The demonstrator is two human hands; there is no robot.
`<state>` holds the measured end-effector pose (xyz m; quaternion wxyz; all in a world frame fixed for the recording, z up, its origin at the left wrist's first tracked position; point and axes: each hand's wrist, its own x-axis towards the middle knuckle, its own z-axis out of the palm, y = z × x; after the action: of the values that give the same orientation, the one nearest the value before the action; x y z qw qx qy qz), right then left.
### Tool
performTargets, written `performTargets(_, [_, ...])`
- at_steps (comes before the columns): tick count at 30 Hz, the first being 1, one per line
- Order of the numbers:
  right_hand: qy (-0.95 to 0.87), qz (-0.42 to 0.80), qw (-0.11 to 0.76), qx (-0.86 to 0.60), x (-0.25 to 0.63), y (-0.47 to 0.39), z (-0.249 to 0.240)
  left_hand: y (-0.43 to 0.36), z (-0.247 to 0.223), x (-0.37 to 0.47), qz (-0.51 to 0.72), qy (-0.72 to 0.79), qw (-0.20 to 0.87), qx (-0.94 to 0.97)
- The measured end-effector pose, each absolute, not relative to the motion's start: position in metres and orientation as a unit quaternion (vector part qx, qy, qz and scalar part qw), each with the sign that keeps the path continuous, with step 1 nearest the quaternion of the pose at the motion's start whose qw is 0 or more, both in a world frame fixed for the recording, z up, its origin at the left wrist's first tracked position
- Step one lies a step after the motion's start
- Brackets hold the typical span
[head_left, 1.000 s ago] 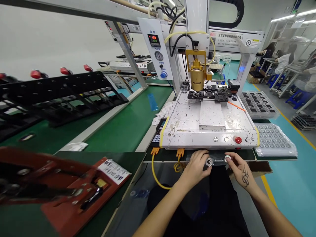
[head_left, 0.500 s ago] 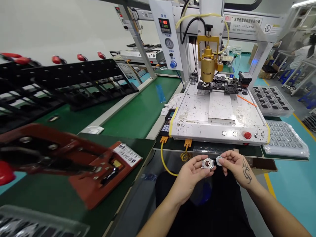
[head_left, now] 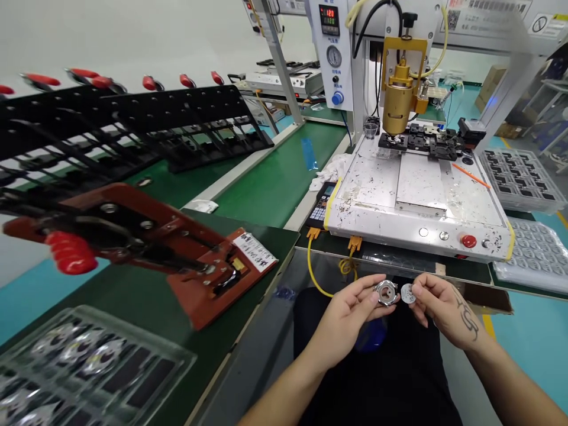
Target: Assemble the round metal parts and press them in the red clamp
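Note:
A round silver watch case (head_left: 386,293) with an open centre is pinched between the thumb and fingers of my left hand (head_left: 353,309). Close to its right side, my right hand (head_left: 437,305) grips a thin round disc (head_left: 407,293) with grey markings by its right edge. A narrow gap separates disc and case. Both hands are above my lap, in front of the white machine's (head_left: 412,219) front edge.
On the left bench stands a brown-red clamp press (head_left: 190,307) with a red handle. A clear tray (head_left: 184,361) of shiny round parts lies nearer. Black clamp racks (head_left: 177,118) line the back left. Clear trays (head_left: 523,177) sit right of the machine, and a yellow cable (head_left: 310,266) hangs below it.
The view has turned left, so the scene sits further right and more of the near tray shows. My hands keep hold of the case and the disc, whose face is turned more toward the camera.

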<state>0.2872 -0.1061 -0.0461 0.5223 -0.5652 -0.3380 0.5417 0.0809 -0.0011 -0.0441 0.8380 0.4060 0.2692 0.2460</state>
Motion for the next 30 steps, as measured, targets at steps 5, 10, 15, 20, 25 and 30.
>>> performTargets(5, [-0.446,0.444,0.47,-0.618,0.28,-0.101,-0.025,-0.006,-0.041,0.079,0.253,0.268,0.832,0.416])
performTargets(10, [-0.502,0.392,0.477,-0.606,0.268,-0.097,-0.023,-0.011,-0.04,0.078,0.263,0.268,0.824,0.424])
performTargets(15, [-0.499,0.392,0.486,-0.601,0.262,-0.095,-0.03,-0.015,-0.037,0.079,0.266,0.266,0.82,0.431])
performTargets(20, [-0.497,0.392,0.484,-0.605,0.262,-0.095,-0.03,-0.016,-0.034,0.079,0.269,0.263,0.81,0.45])
performTargets(25, [-0.506,0.384,0.479,-0.606,0.262,-0.096,-0.03,-0.019,-0.035,0.078,0.269,0.264,0.798,0.471])
performTargets(30, [-0.52,0.355,0.482,-0.609,0.261,-0.096,-0.031,-0.021,-0.036,0.079,0.273,0.26,0.788,0.486])
